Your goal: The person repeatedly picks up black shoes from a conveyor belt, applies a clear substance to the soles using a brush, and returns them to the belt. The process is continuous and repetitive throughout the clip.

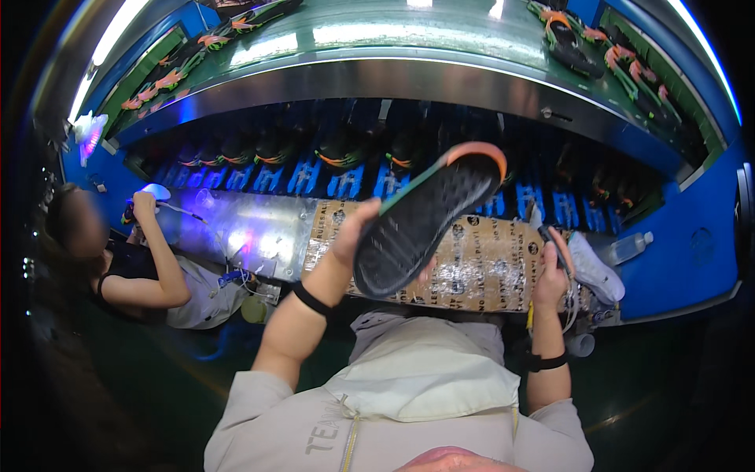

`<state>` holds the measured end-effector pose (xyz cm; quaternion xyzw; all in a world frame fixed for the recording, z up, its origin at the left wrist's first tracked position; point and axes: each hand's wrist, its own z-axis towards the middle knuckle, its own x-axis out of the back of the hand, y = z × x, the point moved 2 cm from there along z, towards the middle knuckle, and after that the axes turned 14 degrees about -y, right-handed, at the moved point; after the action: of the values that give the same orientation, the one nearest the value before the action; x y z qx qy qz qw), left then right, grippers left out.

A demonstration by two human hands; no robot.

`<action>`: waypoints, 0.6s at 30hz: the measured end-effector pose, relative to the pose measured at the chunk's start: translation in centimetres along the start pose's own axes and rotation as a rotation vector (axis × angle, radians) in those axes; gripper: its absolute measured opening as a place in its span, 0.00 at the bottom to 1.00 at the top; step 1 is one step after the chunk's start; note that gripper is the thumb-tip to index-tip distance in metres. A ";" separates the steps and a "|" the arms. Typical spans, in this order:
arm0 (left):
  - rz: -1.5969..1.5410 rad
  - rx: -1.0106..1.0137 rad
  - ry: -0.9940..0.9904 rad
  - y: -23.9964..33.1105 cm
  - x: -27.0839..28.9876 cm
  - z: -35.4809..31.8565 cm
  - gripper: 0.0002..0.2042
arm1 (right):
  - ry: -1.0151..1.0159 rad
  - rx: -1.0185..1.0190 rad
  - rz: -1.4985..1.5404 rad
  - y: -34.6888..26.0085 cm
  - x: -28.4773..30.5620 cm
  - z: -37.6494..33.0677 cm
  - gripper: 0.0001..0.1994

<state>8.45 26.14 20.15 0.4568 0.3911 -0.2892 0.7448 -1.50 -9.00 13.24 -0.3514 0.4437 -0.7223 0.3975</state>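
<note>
In front of me my left hand [355, 234] is closed round the side of a shoe sole [421, 224]. The sole is black with a green and orange rim. It is tilted, its orange-edged end up and to the right, its broad black face toward me. Some of my left fingers are hidden behind it. On the right my right hand [550, 282] grips a slim hand tool [560, 250] with an orange-pink part and a pale, narrow tip pointing up and left. The tool is apart from the sole, and its exact kind is unclear.
Cardboard under clear tape [487, 263] covers the bench before me, beside a metal plate [271, 228]. A white bundle [594, 271] and a plastic bottle [631, 248] lie right. Shoes on blue holders [346, 169] line the back, below a conveyor [377, 43]. A co-worker [149, 275] sits left.
</note>
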 end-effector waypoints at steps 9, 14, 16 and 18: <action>0.466 -0.479 0.223 11.7 -7.9 16.0 0.40 | -0.153 -0.009 0.011 4.1 -3.2 -2.4 0.15; 1.860 -0.862 0.612 14.1 -8.6 15.4 0.27 | -0.250 -0.041 -0.070 5.4 -3.8 -3.8 0.15; 2.198 -0.619 0.786 15.6 -9.0 16.9 0.40 | -0.249 -0.019 -0.114 5.2 -4.0 -4.2 0.15; 2.196 -0.195 0.899 17.1 -8.2 19.1 0.55 | -0.242 -0.047 -0.108 6.6 -4.1 -4.9 0.16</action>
<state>23.69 16.57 40.11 0.5492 0.0372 0.7203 0.4221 -2.17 -5.47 4.75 -0.4685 0.3898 -0.6844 0.4003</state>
